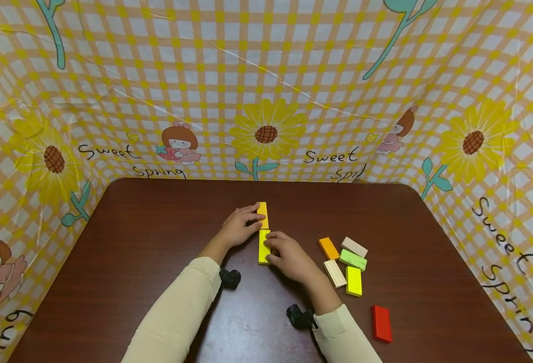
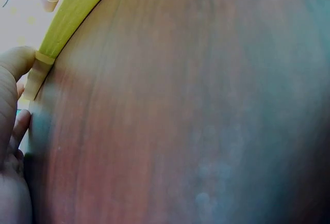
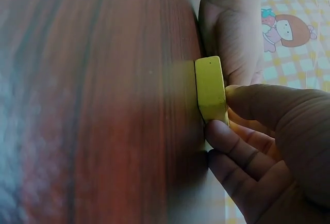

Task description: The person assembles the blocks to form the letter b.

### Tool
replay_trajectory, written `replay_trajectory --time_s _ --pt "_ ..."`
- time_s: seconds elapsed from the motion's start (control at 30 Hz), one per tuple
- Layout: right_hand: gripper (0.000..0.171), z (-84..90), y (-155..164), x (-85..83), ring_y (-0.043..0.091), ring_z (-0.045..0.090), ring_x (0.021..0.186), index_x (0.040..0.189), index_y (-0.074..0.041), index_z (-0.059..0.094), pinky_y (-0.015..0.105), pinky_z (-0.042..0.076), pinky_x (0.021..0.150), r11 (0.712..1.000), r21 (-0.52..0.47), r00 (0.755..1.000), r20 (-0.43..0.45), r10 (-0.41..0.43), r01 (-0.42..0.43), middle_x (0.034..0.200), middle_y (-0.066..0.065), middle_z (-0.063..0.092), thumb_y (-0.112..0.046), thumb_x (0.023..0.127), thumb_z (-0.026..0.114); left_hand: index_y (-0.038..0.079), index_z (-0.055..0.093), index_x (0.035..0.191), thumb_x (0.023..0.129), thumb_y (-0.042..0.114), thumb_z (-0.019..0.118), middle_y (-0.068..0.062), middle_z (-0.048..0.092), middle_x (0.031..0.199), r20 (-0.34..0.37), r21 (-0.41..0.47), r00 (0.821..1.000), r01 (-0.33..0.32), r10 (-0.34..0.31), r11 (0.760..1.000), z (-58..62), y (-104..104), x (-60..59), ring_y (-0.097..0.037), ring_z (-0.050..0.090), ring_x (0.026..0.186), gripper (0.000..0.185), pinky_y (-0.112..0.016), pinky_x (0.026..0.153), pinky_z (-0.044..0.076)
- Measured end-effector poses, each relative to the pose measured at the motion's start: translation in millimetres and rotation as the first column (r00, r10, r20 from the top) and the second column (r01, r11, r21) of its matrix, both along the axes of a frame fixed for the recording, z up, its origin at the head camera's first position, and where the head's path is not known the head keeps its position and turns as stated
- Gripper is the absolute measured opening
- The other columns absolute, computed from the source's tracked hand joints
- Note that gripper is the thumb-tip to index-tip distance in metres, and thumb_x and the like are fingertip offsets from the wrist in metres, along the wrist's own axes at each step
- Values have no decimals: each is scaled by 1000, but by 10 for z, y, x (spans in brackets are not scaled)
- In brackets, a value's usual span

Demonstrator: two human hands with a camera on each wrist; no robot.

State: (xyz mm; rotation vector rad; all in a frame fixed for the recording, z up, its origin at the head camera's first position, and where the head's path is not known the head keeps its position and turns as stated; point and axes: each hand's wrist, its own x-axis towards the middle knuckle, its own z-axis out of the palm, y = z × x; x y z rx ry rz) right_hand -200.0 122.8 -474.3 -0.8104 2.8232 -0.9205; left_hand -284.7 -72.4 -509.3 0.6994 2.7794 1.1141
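Two wooden blocks lie end to end in a line at the middle of the table. The far one is an orange-yellow block (image 1: 262, 220), which my left hand (image 1: 240, 225) holds from the left, fingers over it and thumb close to the joint. My right hand (image 1: 290, 254) grips the near yellow block (image 1: 263, 247) from the right. In the right wrist view, the thumb lies against that yellow block (image 3: 210, 87) with fingertips at its lower edge. The left wrist view shows both blocks edge-on; the left fingers are partly hidden there.
Right of my hands lie several loose blocks: an orange block (image 1: 329, 248), a green block (image 1: 353, 259), two pale wooden ones and a yellow one. A red block (image 1: 381, 323) lies nearer. Checkered cloth (image 1: 266, 75) walls surround the brown table (image 1: 157, 212).
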Motion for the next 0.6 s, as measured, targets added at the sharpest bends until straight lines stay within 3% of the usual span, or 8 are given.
replay_trajectory --time_s 0.6 --pt "33 -5 -21 -23 24 61 102 121 5 67 42 51 90 1000 -7 1000 5 -13 13 133 15 57 -2 90 70 20 65 134 103 28 56 7 34 158 24 1 1000 -13 13 1000 19 9 19 -14 25 147 34 -39 121 9"
